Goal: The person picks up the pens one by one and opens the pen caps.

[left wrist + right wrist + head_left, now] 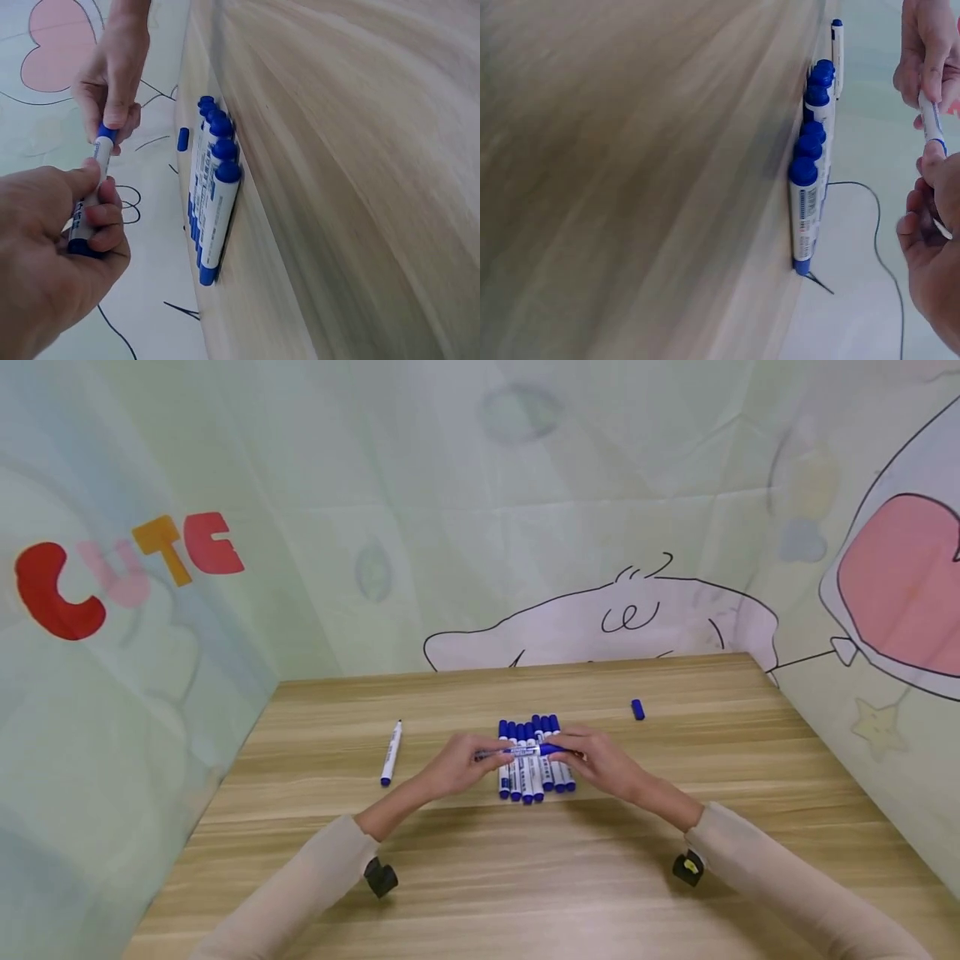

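Both hands hold one white marker (523,750) with a blue cap, lying crosswise above a row of markers. My left hand (459,765) grips the marker's body, fingers curled round it in the left wrist view. The right hand (600,763) pinches the blue cap end (107,132) between thumb and fingers. Beneath them several capped white-and-blue markers (527,777) lie side by side on the table, partly hidden by the held marker and the fingers.
An uncapped marker (392,753) lies to the left, its dark tip pointing away. A loose blue cap (637,709) lies at the back right of the wooden table (480,893). Printed cloth (360,485) hangs behind and at the sides.
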A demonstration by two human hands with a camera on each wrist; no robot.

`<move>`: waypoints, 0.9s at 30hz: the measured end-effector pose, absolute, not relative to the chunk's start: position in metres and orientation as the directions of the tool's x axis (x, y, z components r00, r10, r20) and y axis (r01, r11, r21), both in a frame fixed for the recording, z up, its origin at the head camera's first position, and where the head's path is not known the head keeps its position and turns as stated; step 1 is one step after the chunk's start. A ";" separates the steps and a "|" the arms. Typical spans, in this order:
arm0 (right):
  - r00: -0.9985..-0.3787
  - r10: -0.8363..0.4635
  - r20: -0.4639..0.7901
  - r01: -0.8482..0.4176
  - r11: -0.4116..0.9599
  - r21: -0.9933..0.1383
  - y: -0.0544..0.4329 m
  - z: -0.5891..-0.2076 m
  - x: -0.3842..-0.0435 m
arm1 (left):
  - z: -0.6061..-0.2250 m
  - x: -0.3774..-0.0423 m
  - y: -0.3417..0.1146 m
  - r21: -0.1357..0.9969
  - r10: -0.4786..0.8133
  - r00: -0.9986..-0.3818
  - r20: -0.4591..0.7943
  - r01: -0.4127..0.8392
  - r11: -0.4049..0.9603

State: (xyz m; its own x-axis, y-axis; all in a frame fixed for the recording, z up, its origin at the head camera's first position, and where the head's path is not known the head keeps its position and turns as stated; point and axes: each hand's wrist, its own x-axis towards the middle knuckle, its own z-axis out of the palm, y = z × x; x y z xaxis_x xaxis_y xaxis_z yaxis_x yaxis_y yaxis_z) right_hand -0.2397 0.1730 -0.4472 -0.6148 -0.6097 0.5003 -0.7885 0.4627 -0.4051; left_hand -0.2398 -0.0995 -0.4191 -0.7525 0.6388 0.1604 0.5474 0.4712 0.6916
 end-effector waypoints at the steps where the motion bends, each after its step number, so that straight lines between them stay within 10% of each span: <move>1: -0.621 -0.617 0.483 -0.783 0.470 -0.407 0.172 -0.445 -0.239 | -0.420 -0.240 -0.100 0.678 0.638 -0.750 0.175 0.562 0.474; 18: -0.654 -0.743 0.143 -0.681 0.496 -0.539 0.166 -0.428 -0.240 | -0.428 -0.241 -0.099 0.506 0.674 -0.658 0.336 0.730 0.460; 27: -0.625 -0.737 0.258 -0.738 0.451 -0.503 0.169 -0.432 -0.245 | -0.425 -0.239 -0.096 0.477 0.678 -0.678 0.283 0.713 0.514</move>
State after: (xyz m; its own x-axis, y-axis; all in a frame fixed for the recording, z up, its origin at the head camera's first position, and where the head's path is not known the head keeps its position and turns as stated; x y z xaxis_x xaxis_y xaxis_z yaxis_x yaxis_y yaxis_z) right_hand -0.2446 0.1690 -0.4322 -0.6254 -0.7365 0.2577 -0.7378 0.4506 -0.5026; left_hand -0.2391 -0.0962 -0.4249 -0.6782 0.6782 0.2830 0.7130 0.5138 0.4772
